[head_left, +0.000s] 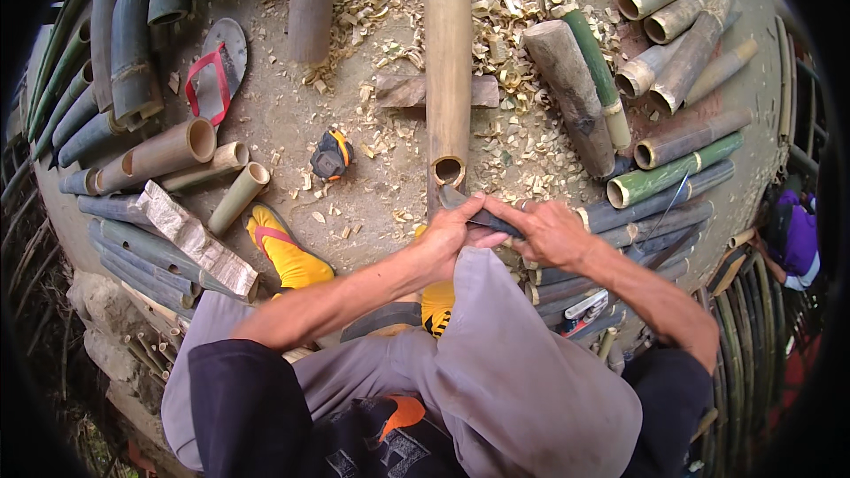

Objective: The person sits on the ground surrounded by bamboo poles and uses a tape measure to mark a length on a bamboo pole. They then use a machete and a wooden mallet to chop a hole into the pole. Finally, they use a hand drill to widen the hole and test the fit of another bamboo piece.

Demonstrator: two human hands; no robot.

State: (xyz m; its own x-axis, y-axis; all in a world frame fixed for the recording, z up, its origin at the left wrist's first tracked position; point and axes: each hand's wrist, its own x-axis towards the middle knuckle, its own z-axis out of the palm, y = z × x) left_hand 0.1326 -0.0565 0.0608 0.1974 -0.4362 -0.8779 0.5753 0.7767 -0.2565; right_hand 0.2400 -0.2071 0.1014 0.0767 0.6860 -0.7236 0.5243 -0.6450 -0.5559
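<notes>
The long bamboo pole runs away from the person, and everything sits around it. The left hand is at the pole's near end, its fingers closed on the knife. The right hand, just to the right of the pole, is clamped around the knife's dark handle, its forefinger reaching toward the left thumb. The blade juts from between the hands toward the pole's hole, which lies just beyond the left hand; whether the edge touches the bamboo I cannot tell. A wooden block lies crosswise beneath the pole, farther from the hands. Left of the pole are a tape measure and, farther out, a sandal with a red strap. Right of it, pale shavings cover the ground near a thick grey log.
</notes>
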